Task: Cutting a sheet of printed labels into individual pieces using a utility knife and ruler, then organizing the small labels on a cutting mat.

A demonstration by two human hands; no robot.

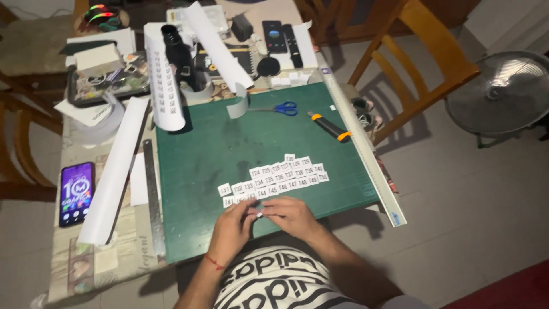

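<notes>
Both hands, left and right, pinched one small paper label at lower centre of the mat, and a careless sweep could have scattered the label rows just above.

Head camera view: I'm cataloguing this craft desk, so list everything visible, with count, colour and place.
cutting mat: one, dark green, table centre
paper tags: many, white, rows on the mat's near part
small tag: one, white, between both hands' fingertips
scissors: one, blue handles, mat's far edge
utility knife: one, black and orange, mat's far right
long ruler: one, pale, along mat's right edge
steel ruler: one, grey, along mat's left edge
paper rolls: several, white, left and far side
phone: one, lit screen, table's left
chair: one, wooden, right
fan: one, grey, floor right
left hand: near mat edge
right hand: beside it
</notes>
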